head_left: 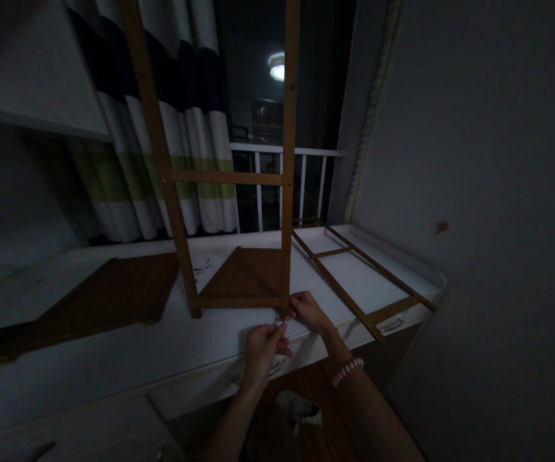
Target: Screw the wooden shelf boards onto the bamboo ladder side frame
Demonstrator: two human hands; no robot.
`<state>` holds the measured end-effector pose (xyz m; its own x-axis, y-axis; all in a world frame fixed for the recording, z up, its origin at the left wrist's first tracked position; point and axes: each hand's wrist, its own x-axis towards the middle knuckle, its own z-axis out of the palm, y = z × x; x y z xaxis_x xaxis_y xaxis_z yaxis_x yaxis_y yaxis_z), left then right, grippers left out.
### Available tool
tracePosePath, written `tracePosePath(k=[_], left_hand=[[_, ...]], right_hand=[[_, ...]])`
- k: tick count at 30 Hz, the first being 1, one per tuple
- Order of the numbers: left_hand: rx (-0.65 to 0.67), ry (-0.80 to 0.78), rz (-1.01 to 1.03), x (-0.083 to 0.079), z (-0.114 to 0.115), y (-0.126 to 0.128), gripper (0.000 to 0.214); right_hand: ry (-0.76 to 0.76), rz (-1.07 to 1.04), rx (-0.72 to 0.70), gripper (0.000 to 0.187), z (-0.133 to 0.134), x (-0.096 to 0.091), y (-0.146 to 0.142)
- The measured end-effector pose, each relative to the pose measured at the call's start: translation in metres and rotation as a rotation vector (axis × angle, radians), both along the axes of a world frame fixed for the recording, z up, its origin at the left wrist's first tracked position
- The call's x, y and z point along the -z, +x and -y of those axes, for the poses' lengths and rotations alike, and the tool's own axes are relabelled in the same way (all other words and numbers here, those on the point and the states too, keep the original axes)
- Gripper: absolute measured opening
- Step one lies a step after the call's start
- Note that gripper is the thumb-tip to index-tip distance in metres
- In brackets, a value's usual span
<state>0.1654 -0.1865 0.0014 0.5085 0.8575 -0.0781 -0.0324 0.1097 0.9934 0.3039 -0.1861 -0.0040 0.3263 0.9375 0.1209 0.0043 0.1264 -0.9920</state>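
Observation:
A brown wooden frame (226, 177) stands upright on the white countertop, with two uprights and a crossbar. A wooden board (251, 273) sits at its foot, behind the bottom rail. My left hand (262, 350) is just below the foot of the right upright, thumb and fingers pinched together at a small dark thing too tiny to name. At that same foot is my right hand (307, 310), its fingers curled against the wood; what they close on is hidden. A beaded bracelet (348, 371) circles my right wrist.
Another wooden frame (333, 282) lies flat at the right, overhanging the white countertop's (210, 343) front edge. Dark wooden boards (108, 298) lie at the left. Several small hardware pieces (200, 269) are scattered behind the upright frame. A striped curtain (204, 135) and wall (489, 160) bound the space.

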Motion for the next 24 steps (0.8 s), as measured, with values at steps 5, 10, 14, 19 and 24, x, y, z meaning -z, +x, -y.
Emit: tracePosePath(k=[5,10,14,19,24], left_hand=[[-0.070,0.479,-0.295,-0.002,0.003,0.003,0.025],[-0.136,1.115,-0.516,0.011,0.000,-0.003,0.022],[-0.051,1.225,-0.419,0.023,-0.004,-0.006,0.033],[0.047,0.853,-0.162,0.011,0.000,-0.002,0.031],[0.041,0.616,-0.026,0.002,0.002,0.002,0.027]], right_hand=[[-0.004,-0.050,-0.010,0.029,0.000,-0.001,-0.001],[-0.015,-0.011,0.003,0.030,-0.001,0.001,0.000],[-0.016,0.046,0.013,0.031,0.000,0.000,0.002],[-0.001,0.035,-0.003,0.029,0.002,-0.002,0.001],[-0.009,0.043,0.008,0.027,0.001,-0.001,0.002]])
